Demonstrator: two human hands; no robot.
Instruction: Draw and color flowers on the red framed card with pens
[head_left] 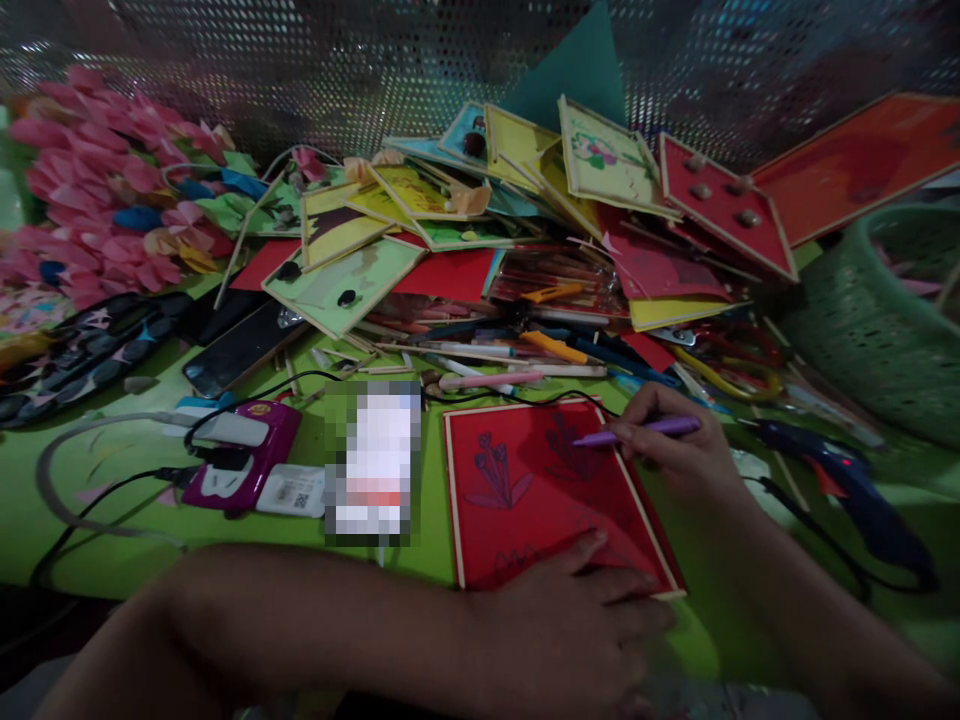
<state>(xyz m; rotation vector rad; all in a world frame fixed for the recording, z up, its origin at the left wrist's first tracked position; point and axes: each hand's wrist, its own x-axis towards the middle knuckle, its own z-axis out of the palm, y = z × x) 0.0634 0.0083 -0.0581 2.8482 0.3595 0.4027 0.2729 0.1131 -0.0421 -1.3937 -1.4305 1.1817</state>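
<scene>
A red card (540,510) with thin wooden strips along its edges lies on the green table (720,620). Dark line drawings of flowers mark its upper left and upper right, and more lines show lower down. Pinched in my right hand (679,450) is a purple marker pen (664,427), its tip at the upper right flower drawing. My left hand (577,615) lies flat across the card's lower edge, fingers spread toward the right, covering part of the drawing there.
Left of the card are a blurred-out phone (379,460) and a magenta power strip (255,450) with cables. A glue gun (847,490) rests at right by a green basket (862,310). Behind are piled framed cards (352,285), pens and scissors (720,370); pink paper flowers (97,190) stand far left.
</scene>
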